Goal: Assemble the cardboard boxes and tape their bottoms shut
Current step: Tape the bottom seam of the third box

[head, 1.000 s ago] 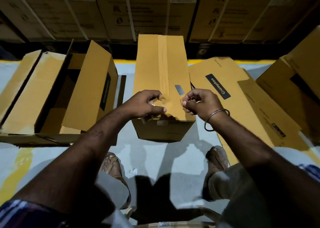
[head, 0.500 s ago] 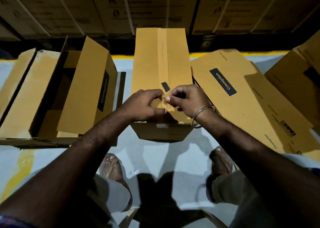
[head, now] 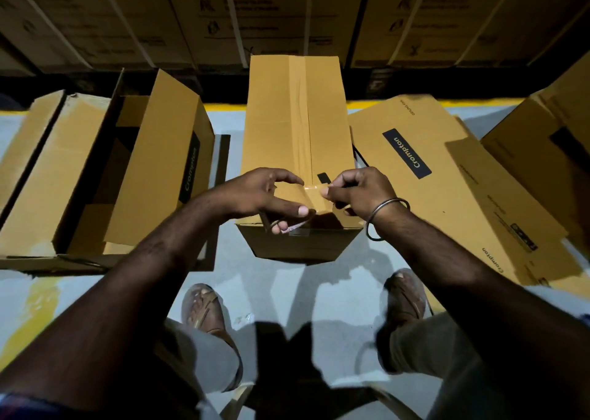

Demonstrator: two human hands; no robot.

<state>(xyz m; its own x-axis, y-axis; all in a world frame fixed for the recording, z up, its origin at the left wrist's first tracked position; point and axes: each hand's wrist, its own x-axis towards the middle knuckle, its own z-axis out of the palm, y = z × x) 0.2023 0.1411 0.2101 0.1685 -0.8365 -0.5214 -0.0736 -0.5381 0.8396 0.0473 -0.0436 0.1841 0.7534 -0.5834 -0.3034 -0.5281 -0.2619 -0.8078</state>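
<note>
Brown tape (head: 311,193), thin and clingy, stretches over the upturned box (head: 297,132) on the floor; my left hand (head: 265,196) grips its roll, right hand (head: 360,189) pinches the strip's edge.

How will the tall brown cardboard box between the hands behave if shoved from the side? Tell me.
The tall brown cardboard box probably tips rather than slides: it stands narrow and upright on the grey floor. Likely light, since similar boxes beside it lie open and hollow. Its walls may flex where untaped.
</note>
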